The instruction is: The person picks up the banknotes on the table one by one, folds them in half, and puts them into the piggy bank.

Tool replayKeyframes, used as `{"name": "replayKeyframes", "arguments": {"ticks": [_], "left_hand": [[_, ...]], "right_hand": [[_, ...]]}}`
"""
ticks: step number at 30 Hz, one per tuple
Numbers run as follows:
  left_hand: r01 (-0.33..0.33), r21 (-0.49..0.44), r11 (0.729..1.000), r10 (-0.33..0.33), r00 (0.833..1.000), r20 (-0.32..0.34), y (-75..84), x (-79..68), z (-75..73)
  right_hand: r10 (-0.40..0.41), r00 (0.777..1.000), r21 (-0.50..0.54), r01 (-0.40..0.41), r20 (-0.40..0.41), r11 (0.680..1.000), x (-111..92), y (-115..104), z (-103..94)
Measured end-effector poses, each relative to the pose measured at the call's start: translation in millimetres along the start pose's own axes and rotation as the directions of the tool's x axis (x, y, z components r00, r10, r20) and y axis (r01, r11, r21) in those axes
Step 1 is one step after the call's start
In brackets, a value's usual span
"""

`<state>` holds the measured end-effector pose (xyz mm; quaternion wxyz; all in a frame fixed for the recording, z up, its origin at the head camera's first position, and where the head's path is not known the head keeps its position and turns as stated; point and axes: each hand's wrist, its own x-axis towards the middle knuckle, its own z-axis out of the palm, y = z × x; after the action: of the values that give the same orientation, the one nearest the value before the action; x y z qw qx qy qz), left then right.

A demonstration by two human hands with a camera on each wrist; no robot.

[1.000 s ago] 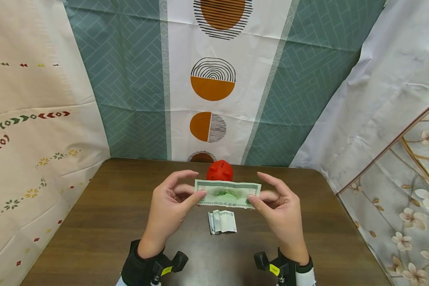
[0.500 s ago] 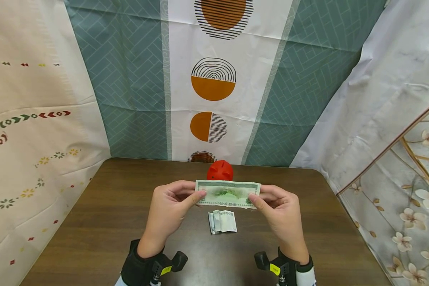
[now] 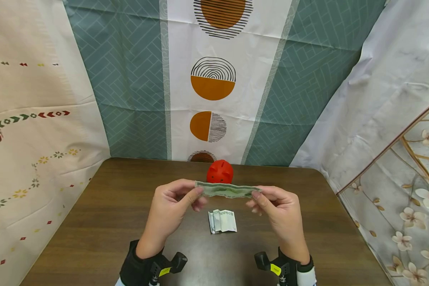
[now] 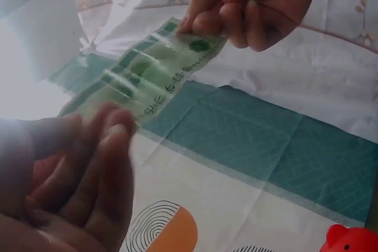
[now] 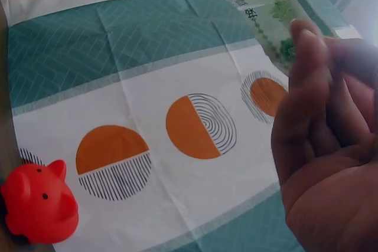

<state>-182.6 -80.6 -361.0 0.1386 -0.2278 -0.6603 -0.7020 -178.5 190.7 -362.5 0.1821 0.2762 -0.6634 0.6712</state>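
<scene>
a creased green banknote (image 3: 228,191), perhaps slightly bowed, stretches crosswise between pinching fingers (image 3: 193,195).

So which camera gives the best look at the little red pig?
The right wrist view: the red pig looks largest there, both eyes showing. The head view shows it smaller, beyond the held banknote; the left wrist view cuts it off at the bottom right corner.

The left hand (image 3: 173,212) and right hand (image 3: 280,210) are bare. A wide black left band (image 3: 137,262) and a black right band (image 3: 300,268) circle the wrists. Each carries a blocky black camera, the left camera (image 3: 179,261) and right camera (image 3: 261,261), on a black bracket with a bright yellow label (image 3: 275,269), its print too small to read. Below show a pale left sleeve (image 3: 119,283) and a white right sleeve (image 3: 306,278).
</scene>
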Motion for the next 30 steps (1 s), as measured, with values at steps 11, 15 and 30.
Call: {"name": "replayKeyframes", "arguments": {"ticks": [11, 15, 30], "left_hand": [[-0.043, 0.080, 0.996, 0.044, 0.999, -0.009, -1.8, -2.3, 1.2], [-0.032, 0.111, 0.993, 0.035, 0.999, -0.027, -1.0, -2.0, 3.1], [0.004, 0.093, 0.996, 0.007, 0.993, -0.116, 0.1, -1.6, 5.4]], "right_hand": [[0.097, 0.990, -0.054, -0.103, -0.107, 0.993, -2.5, -6.8, 2.5], [0.168, 0.978, -0.078, -0.179, -0.127, 0.981, -1.5, -9.1, 3.7], [0.139, 0.986, -0.092, -0.147, -0.088, 0.985, 0.4, -7.5, 3.9]]}}
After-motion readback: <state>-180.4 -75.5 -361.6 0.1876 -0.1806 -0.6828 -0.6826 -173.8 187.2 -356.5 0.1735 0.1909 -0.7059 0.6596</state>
